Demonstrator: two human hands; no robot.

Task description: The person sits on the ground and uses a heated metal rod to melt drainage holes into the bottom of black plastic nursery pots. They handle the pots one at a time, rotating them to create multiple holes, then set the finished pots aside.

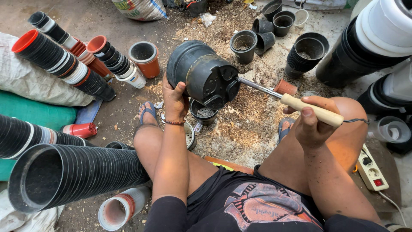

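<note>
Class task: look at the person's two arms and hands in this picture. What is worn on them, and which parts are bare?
Both forearms are bare, with dark sleeves pushed up near the elbows. The left hand has a thin beaded bracelet, reddish brown, round the wrist. The right hand wears nothing: no glove, ring or watch shows on either hand.

Stacked pots [64,172], power strip [372,172]

Soldering iron tip [238,79] hidden (behind black pot [201,73]); sack [139,8] cropped
</note>
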